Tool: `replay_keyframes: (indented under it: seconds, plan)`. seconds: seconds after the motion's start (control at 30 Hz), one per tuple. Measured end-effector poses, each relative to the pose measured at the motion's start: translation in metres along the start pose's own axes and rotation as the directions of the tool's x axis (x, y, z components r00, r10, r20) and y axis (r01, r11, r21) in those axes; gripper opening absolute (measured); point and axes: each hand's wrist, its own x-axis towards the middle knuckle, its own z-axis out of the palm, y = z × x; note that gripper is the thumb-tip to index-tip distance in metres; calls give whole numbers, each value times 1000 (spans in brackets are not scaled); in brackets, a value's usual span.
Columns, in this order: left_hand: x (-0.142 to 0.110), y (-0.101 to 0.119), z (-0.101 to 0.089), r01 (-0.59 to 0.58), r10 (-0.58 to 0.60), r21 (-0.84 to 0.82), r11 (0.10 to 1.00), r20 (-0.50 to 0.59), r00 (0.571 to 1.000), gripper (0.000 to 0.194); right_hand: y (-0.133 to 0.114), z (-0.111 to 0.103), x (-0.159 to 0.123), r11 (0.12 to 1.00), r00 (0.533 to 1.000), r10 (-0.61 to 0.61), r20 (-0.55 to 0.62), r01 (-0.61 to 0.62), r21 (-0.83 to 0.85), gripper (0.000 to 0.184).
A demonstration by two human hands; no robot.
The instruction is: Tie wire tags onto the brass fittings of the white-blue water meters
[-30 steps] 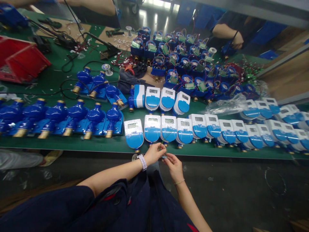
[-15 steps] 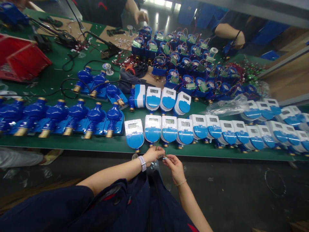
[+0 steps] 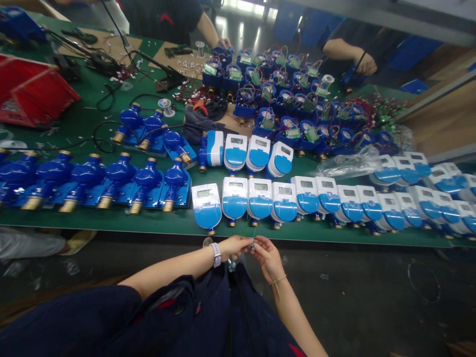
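Note:
Both of my hands meet just off the near edge of the bench, below the front row of water meters (image 3: 260,204) with blue lids and white display housings. My left hand (image 3: 235,246) is closed in a pinch at a thin green wire (image 3: 254,231). Small silvery pieces (image 3: 231,266) show beneath its palm. My right hand (image 3: 268,257) pinches a tiny silvery piece (image 3: 252,245) at the left fingertips; its exact form is too small to make out. The wire runs up toward the meters, its far end unclear.
Blue meter bodies with brass ends (image 3: 147,183) line the left of the green bench (image 3: 208,166). Open meters with circuit boards (image 3: 267,119) stand behind. A red bin (image 3: 33,91), solder spool (image 3: 166,107) and plastic bag (image 3: 349,163) lie around. Co-workers' hands (image 3: 366,63) work across.
My left hand has moved slightly down, its fingertips now against those of my right. Across the bench, a co-worker's hand has lowered onto an open meter.

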Motion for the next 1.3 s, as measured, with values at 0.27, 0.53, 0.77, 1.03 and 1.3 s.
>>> replay_keyframes:
  seconds: [0.27,0.53,0.77,1.03,1.3]
  plan:
    - [-5,2,-9,69,12,-253,965,303,953,29,-11,-4,-1,978,996,-49,81,64,-200,43]
    - [2,11,-4,-13,25,-76,997,157,987,25,-23,-1,14,840,974,9,225,114,-530,30]
    - [-3,10,4,-470,524,396,789,-33,851,30,-12,2,23,884,993,4,118,52,-465,43]
    - [4,12,4,-405,444,348,846,-38,895,26,-19,-6,27,747,958,-105,268,253,-615,38]
    - [8,16,2,-254,257,291,922,28,966,26,-29,-7,28,681,932,-146,332,338,-649,33]
